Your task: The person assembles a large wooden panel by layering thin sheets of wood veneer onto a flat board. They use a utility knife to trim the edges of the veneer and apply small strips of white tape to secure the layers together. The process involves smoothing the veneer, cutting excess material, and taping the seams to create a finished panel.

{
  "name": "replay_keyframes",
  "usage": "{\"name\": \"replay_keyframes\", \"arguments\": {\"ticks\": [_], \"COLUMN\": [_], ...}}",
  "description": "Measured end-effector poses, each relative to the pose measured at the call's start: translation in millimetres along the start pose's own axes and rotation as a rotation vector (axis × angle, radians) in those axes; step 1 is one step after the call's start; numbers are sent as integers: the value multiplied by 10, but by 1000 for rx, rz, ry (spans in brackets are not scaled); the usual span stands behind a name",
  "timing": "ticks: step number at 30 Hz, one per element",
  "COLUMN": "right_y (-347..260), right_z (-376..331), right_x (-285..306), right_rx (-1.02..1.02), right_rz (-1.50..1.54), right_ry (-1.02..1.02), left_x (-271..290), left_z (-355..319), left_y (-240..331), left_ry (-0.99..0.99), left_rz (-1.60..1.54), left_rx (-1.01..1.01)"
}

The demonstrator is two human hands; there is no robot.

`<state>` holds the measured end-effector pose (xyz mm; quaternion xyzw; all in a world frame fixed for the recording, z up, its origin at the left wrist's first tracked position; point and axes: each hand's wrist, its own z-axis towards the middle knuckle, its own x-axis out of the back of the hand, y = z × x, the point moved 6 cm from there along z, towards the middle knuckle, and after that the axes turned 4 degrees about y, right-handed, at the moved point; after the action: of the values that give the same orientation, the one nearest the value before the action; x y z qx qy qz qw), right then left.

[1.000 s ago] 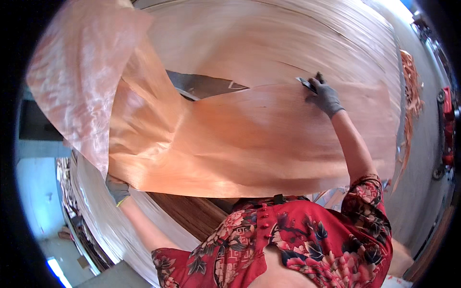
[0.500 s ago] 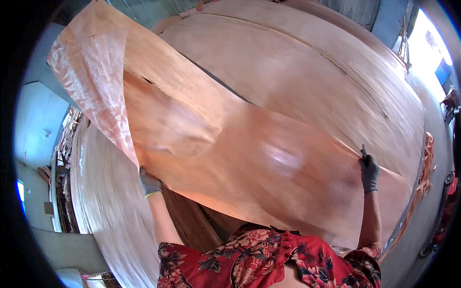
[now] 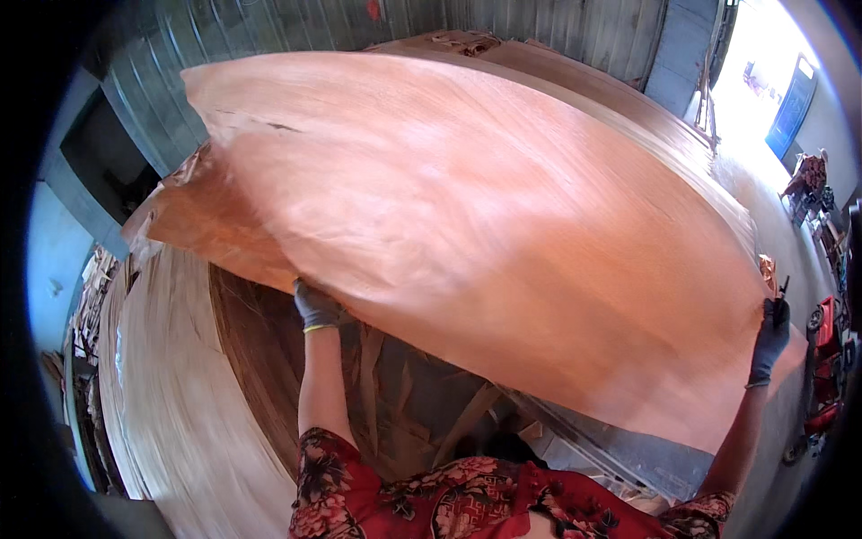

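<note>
A wide, thin reddish-brown wood veneer sheet [image 3: 512,225] spreads across the middle, lifted and rippled at its left end. My left hand [image 3: 315,306], in a grey glove, grips its near edge left of centre, the fingertips partly hidden at the sheet. At the right end my gloved right hand [image 3: 769,340] is closed on the sheet's edge. A thin dark object [image 3: 784,287] sticks up from that hand; its kind is too small to tell. The sheet hides most of the stack behind it.
A pale veneer stack [image 3: 180,386] stands at the left. Torn veneer strips [image 3: 395,395] lie below the sheet, near a metal rail [image 3: 593,440]. More stacked veneer [image 3: 620,94] lies behind, by a corrugated wall [image 3: 557,36]. A red vehicle [image 3: 824,328] is at far right.
The sheet has opened out flatter, and its folded pale left flap has turned over. My right hand has moved right and a little down, my left hand slightly right and up.
</note>
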<state>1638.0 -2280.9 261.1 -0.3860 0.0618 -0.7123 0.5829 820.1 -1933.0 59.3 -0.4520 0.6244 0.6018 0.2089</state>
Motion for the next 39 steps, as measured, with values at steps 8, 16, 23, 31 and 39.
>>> {"name": "replay_keyframes", "arguments": {"ticks": [8, 16, 23, 31, 39], "right_y": [192, -479, -1823, -2202, -2282], "right_z": [386, 639, -151, -1200, -1293], "right_x": [63, 352, 724, 212, -556], "right_rx": [-34, 177, 383, 478, 309], "right_rz": [-37, 13, -55, -261, -321], "right_ry": [214, 332, 586, 328, 188], "left_x": [-934, -1692, -1022, -1390, -2428], "left_z": [417, 1641, 1639, 1329, 2802], "left_y": [-651, -1218, -2034, -1436, -2150], "left_ry": [43, -156, 61, -108, -542], "left_rz": [-5, -106, 817, 270, 506], "left_rx": [-16, -56, 647, 566, 778]}}
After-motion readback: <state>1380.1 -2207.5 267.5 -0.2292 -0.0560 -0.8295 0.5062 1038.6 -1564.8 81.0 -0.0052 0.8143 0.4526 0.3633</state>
